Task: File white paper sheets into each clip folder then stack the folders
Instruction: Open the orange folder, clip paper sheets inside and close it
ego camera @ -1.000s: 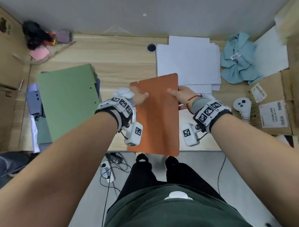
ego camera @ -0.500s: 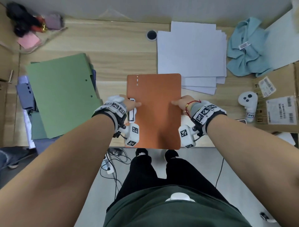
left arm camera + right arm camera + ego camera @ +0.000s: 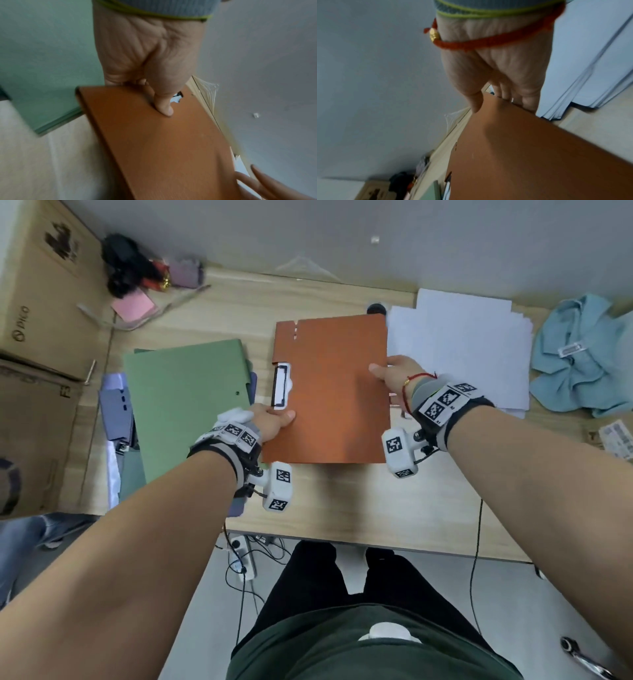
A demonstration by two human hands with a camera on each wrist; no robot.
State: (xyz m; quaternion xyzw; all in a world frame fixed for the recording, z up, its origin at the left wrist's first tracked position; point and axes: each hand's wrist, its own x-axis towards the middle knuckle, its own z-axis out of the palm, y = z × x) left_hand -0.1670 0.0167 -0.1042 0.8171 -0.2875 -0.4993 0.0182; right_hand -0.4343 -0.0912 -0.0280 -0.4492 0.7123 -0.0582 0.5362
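A: While both hands pinch it, where does the head view put the orange folder [image 3: 334, 392]?

B: Centre of the frame, closed on the wooden desk [image 3: 359, 501]. The left hand [image 3: 270, 422] grips its left edge just below the white clip [image 3: 281, 386], thumb on top. The right hand [image 3: 394, 374] grips the right edge, thumb on the cover, its fingers hidden below. The green folder [image 3: 186, 405] lies to the left, on other folders, and the white paper sheets [image 3: 462, 350] sit upper right, touching the orange cover's edge.

A: And the left wrist view?

B: It shows the left thumb [image 3: 163, 106] pressed onto the cover with the fingers curled under the edge.

A: The right wrist view?

B: Much the same: the thumb lies on top and the fingers wrap the edge beside the paper stack.

A: What could go wrong?

B: I judge that a sideways move towards the green folder could snag the protruding clip on its edge, and the loose sheets might be dragged along if the cover catches them.

A: Any writing?

B: "PICO" reads on the cardboard box [image 3: 37, 302] at upper left. Labels at the right edge are too small to read.
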